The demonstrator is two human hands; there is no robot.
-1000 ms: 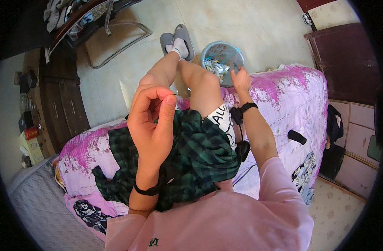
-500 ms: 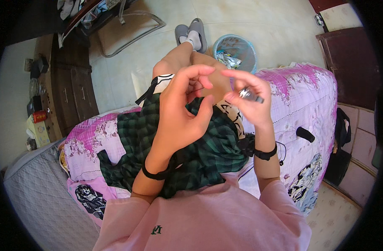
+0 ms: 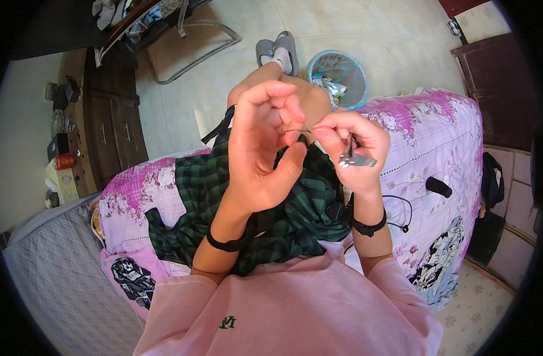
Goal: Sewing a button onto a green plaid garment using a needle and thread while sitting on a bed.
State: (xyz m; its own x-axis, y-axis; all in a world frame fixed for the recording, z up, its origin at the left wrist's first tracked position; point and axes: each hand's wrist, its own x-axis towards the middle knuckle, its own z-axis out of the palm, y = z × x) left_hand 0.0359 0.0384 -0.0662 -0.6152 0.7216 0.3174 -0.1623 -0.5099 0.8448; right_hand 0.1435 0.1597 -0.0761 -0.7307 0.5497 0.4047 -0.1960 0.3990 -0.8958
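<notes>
My left hand (image 3: 259, 145) is raised over my lap, thumb apart from the index finger and the other fingers curled in. A thin dark thread (image 3: 297, 130) comes out from those curled fingers and reaches toward my right fingertips. My right hand (image 3: 363, 142) is closed around a small silver nail clipper (image 3: 357, 160), which lies against the palm. Its thumb and index finger come together at the thread's far end; whether they grip it, I cannot make out. Beneath both hands, a dark green checked garment (image 3: 203, 202) is spread across my lap.
I sit on a bed with a pink and white floral sheet (image 3: 429, 136). A blue-rimmed bin (image 3: 362, 77) with wrappers stands past my knees. On the right lie a black cylindrical item (image 3: 439, 187) and a cable (image 3: 409, 207). A metal-framed chair (image 3: 224, 44) is at far left.
My right thumb and index finger have closed together near the thread; before, they were spread apart. The clipper has turned and dropped lower in that hand. My left hand has tilted more upright.
</notes>
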